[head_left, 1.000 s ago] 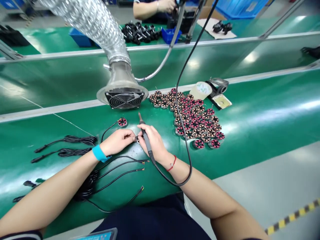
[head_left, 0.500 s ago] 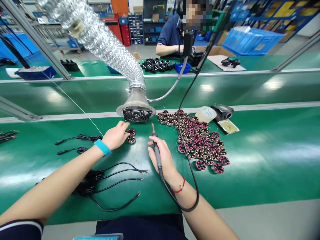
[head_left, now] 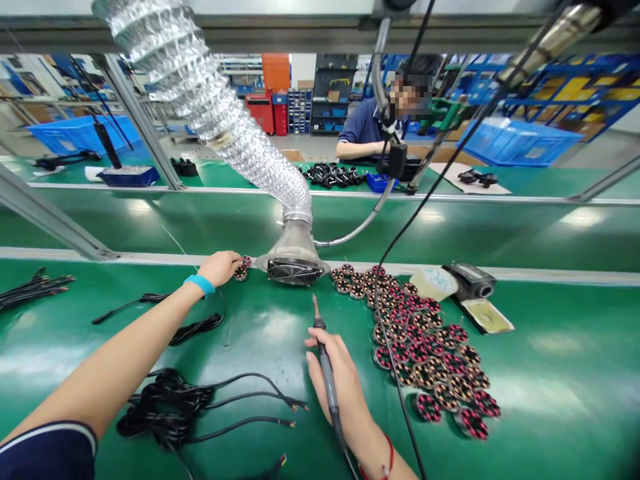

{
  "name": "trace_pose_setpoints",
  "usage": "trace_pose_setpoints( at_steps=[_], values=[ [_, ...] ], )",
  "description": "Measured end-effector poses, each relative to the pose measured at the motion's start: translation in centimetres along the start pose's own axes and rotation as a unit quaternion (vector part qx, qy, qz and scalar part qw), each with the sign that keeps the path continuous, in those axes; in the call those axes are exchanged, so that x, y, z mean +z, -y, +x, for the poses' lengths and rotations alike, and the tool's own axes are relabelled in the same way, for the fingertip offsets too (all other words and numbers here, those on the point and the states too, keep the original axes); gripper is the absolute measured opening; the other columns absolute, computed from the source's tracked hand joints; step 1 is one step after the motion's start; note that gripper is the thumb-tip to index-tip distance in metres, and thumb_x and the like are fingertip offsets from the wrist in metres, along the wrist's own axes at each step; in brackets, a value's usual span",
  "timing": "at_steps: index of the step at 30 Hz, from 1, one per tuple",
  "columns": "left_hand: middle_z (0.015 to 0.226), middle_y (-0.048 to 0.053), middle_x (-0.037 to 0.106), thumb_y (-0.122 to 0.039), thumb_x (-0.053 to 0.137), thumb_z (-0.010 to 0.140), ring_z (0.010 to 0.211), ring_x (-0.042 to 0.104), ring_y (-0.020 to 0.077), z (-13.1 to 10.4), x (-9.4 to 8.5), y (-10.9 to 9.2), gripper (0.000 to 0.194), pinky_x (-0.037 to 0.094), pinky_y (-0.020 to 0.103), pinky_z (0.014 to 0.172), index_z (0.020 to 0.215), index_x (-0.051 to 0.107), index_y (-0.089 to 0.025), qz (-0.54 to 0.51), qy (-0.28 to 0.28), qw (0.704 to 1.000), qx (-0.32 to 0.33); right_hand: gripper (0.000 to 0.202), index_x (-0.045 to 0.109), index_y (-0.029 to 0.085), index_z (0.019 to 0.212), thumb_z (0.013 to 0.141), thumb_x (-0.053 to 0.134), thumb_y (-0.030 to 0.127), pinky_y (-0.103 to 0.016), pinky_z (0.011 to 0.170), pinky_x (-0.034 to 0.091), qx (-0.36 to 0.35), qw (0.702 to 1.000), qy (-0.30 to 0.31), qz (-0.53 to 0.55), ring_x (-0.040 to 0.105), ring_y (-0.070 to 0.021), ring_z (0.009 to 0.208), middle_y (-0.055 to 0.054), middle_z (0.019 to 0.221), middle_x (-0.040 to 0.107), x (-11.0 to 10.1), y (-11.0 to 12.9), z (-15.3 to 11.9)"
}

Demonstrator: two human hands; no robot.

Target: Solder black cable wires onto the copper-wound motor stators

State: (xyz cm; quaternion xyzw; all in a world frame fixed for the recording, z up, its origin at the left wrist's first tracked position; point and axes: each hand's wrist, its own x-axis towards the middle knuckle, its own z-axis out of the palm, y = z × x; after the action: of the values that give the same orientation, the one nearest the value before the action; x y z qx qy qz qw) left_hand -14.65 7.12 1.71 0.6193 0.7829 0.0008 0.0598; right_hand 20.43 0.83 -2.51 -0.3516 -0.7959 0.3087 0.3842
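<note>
We'd tag this as a factory workshop set up for small-parts assembly. We get a long green workbench point(head_left: 565, 393) under a foil exhaust duct point(head_left: 240, 140) ending in a fan hood point(head_left: 296, 270), plus a corded soldering iron point(head_left: 328, 377), dozens of wound coils point(head_left: 416, 334) laid out in bulk, and bundled black cables point(head_left: 170, 407). Past the metal framing point(head_left: 141, 127) we see a second green bench point(head_left: 537, 180) with a co-worker point(head_left: 365, 123) in dark blue, a heap of black parts point(head_left: 333, 175) and a big blue crate point(head_left: 525, 141) nearby. Behind, we note red cabinets point(head_left: 261, 110), a small-drawer unit point(head_left: 300, 110) and blue storage racks point(head_left: 530, 79).
</note>
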Motion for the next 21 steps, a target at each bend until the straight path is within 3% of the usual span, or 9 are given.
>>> trace_pose_setpoints(
  at_steps=[3,7,10,12,14,16,19,21],
  values=[
    [0.117,0.009,0.064,-0.038,0.055,0.096,0.102,0.062,0.0198,4.3,-0.4,0.2,0.028,0.053,0.04,0.091,0.113,0.063,-0.017,-0.015,-0.01,1.0,-0.018,0.042,0.053,0.027,0.124,0.086,0.05,0.009,-0.028,0.084,0.057,0.001,1.0,-0.009,-0.013,0.067,-0.0142,0.089,-0.002,0.097,0.067,0.1,-0.5,0.0],
    [0.123,0.01,0.06,-0.036,0.056,0.095,0.105,0.061,0.0211,9.5,-0.5,-2.4,0.031,0.054,0.042,0.091,0.119,0.06,-0.018,-0.04,-0.032,0.999,-0.004,0.039,0.056,0.026,0.122,0.086,0.05,0.011,-0.028,0.082,0.058,0.016,0.999,-0.008,-0.037,0.069,-0.0156,0.088,-0.002,0.095,0.068,0.2,-1.6,0.1],
    [0.124,0.01,0.06,-0.036,0.057,0.095,0.106,0.061,0.0217,11.7,-0.6,-4.2,0.033,0.054,0.043,0.091,0.122,0.059,-0.017,-0.057,-0.053,0.997,0.005,0.036,0.059,0.024,0.119,0.086,0.05,0.014,-0.029,0.082,0.059,0.04,0.998,-0.011,-0.049,0.07,-0.0168,0.087,-0.004,0.094,0.069,0.2,-2.4,0.3],
    [0.127,0.011,0.058,-0.037,0.058,0.094,0.109,0.06,0.023,12.2,-0.7,-3.9,0.037,0.053,0.045,0.092,0.126,0.057,-0.017,-0.056,-0.068,0.996,-0.013,0.034,0.061,0.024,0.117,0.086,0.049,0.015,-0.029,0.082,0.058,0.06,0.997,-0.024,-0.05,0.069,-0.0172,0.086,-0.005,0.094,0.069,0.4,-2.8,0.3],
    [0.13,0.012,0.056,-0.037,0.058,0.094,0.112,0.059,0.0247,11.6,-1.1,-2.1,0.041,0.052,0.047,0.094,0.129,0.055,-0.016,-0.042,-0.073,0.995,-0.054,0.033,0.062,0.024,0.115,0.086,0.049,0.017,-0.028,0.082,0.057,0.078,0.995,-0.041,-0.043,0.069,-0.0171,0.086,-0.004,0.093,0.069,0.7,-3.0,0.3],
    [0.13,0.012,0.056,-0.038,0.058,0.094,0.114,0.058,0.0256,10.2,-1.7,1.0,0.041,0.051,0.048,0.095,0.129,0.055,-0.016,-0.019,-0.055,0.993,-0.106,0.033,0.062,0.026,0.115,0.087,0.048,0.018,-0.028,0.082,0.056,0.087,0.994,-0.055,-0.031,0.068,-0.0172,0.086,-0.004,0.093,0.068,1.0,-3.0,0.1],
    [0.126,0.011,0.059,-0.038,0.058,0.094,0.11,0.06,0.024,7.1,-2.7,5.8,0.038,0.052,0.047,0.093,0.124,0.057,-0.016,0.009,0.012,0.988,-0.156,0.033,0.062,0.027,0.117,0.088,0.048,0.021,-0.029,0.083,0.055,0.088,0.994,-0.056,-0.02,0.068,-0.018,0.088,-0.003,0.093,0.067,1.4,-2.9,-0.1],
    [0.121,0.01,0.061,-0.04,0.056,0.095,0.106,0.061,0.0223,4.8,-2.9,7.6,0.036,0.052,0.044,0.092,0.121,0.059,-0.016,0.017,0.054,0.984,-0.166,0.033,0.061,0.028,0.117,0.088,0.048,0.021,-0.03,0.083,0.055,0.09,0.994,-0.057,-0.018,0.067,-0.018,0.088,-0.003,0.093,0.067,1.6,-2.9,-0.2]
  ],
)
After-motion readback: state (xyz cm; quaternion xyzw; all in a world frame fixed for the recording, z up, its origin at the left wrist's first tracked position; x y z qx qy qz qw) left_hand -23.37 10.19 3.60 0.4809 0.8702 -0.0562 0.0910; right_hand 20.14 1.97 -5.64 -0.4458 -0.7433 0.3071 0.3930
